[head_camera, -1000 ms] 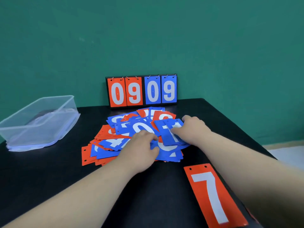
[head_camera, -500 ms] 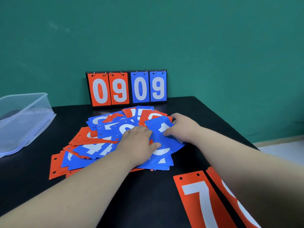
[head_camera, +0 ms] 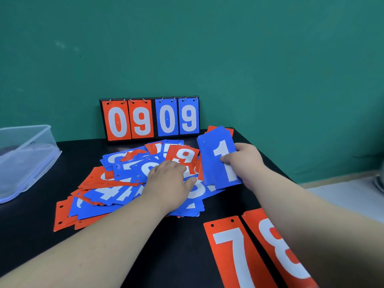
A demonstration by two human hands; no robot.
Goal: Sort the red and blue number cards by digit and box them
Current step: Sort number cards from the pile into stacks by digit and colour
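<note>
Step in hand: sorting, with boxing not yet begun. My right hand (head_camera: 246,164) grips a thin batch of cards lifted off the bench (head_camera: 166,250) at the right edge of the heap. The blue 1 card (head_camera: 218,163) faces me, tilted. A red edge shows behind its top, so I judge the batch mixed in colour; how many cards it holds I cannot tell. The thumb lies across the face of the 1 and the other fingers (head_camera: 228,157) curl round from the right side, a closed pinch. My left hand (head_camera: 168,182) lies palm down on the loose pile (head_camera: 124,188), fingers fairly straight, pressing and holding nothing. The pile is unsorted: red and blue overlap, with a 9, a 4 and a 0 readable. A red 7 card (head_camera: 234,254) and a red 8 card (head_camera: 276,250) lie side by side near me, apparently started as digit places. The next move calls for setting the 1 down at its own place, apart from the 7 and 8, then drawing further cards without scattering the heap. The clear box (head_camera: 27,154) stands well apart at the left, holding no cards that I can see. A scoreboard stand (head_camera: 149,118) reading 0909 stands behind the pile; my right forearm crosses the 8 and hinders placement there.
</note>
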